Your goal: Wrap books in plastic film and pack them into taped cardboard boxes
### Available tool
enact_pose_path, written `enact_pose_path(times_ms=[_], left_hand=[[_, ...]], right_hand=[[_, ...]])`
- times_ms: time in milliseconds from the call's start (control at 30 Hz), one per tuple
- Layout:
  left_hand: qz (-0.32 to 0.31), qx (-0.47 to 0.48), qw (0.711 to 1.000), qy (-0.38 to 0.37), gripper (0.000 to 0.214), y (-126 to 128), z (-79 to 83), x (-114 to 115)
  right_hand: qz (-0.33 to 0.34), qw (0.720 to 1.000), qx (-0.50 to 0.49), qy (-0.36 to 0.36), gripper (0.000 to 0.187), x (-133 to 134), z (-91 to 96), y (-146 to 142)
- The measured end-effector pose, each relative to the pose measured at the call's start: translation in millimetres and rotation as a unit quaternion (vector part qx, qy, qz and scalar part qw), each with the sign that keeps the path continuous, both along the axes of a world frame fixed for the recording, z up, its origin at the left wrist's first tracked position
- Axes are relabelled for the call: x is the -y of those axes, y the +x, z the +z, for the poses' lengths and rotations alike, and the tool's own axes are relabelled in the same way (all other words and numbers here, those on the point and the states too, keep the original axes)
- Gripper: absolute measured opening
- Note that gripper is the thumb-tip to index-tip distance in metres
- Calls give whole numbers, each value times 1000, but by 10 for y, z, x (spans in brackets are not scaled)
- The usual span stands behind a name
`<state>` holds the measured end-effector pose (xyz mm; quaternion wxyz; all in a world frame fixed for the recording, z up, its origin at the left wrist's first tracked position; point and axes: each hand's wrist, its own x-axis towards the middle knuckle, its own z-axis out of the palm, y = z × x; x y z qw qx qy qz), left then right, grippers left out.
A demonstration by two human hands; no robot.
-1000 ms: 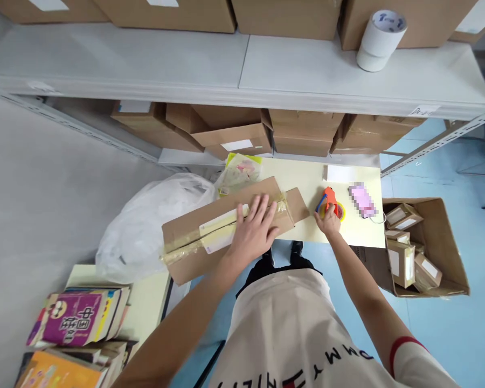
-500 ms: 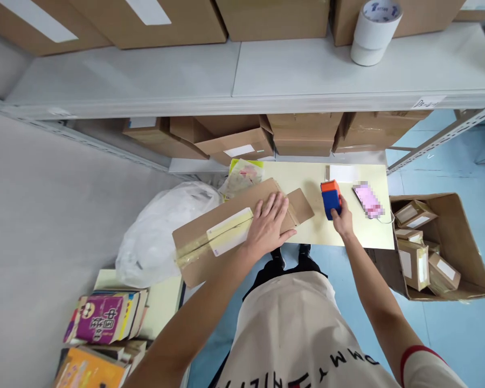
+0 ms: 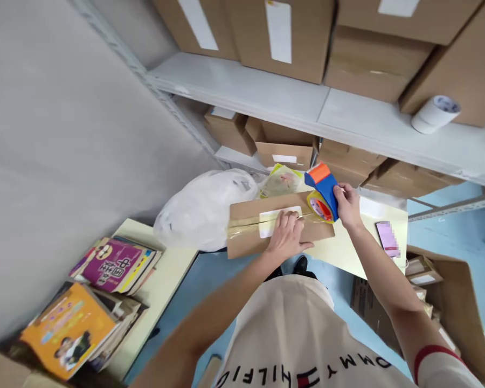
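Note:
A long cardboard box (image 3: 246, 245) lies on the pale table, with clear tape along its top seam and a white and yellow label (image 3: 269, 223). My left hand (image 3: 286, 231) rests on the box over the label, thumb apart and fingers slightly bent, gripping nothing. In my right hand (image 3: 348, 207) is a blue and orange tape dispenser (image 3: 327, 188), held by its body above the right end of the box. A roll of yellowish tape (image 3: 320, 207) sits in it. Whether the dispenser touches the cardboard I cannot tell.
A white plastic bag (image 3: 206, 207) bulges left of the box. Books (image 3: 111, 267) are stacked at lower left. Shelves (image 3: 275, 89) with cartons and white tape rolls (image 3: 435, 114) stand ahead. A phone (image 3: 387, 238) lies right; beyond it, an open carton (image 3: 464, 291) holds small boxes.
My right hand has brought the tape dispenser leftward to the box and turned it. My left hand now rests over the label, fingers more bent. The box lies straighter, and the view has swung left.

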<state>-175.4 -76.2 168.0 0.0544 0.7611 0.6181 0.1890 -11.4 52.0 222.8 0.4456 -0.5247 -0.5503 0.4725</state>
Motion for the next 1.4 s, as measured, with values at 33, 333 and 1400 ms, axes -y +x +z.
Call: enact_pose_path(times_ms=[33,333,1400], left_hand=[[40,-13,999,-13,79,-135,31,123],[122,-62,984,-117,102,-913,-22,748],[329,661,657,-154,31,-1234,575,356]], right_hand=[[4,1000,17,-3,46,-7,17,-5],[139,985,100,-13,46,-5,317,-241],[427,848,301,88,38,-4,438,-661]])
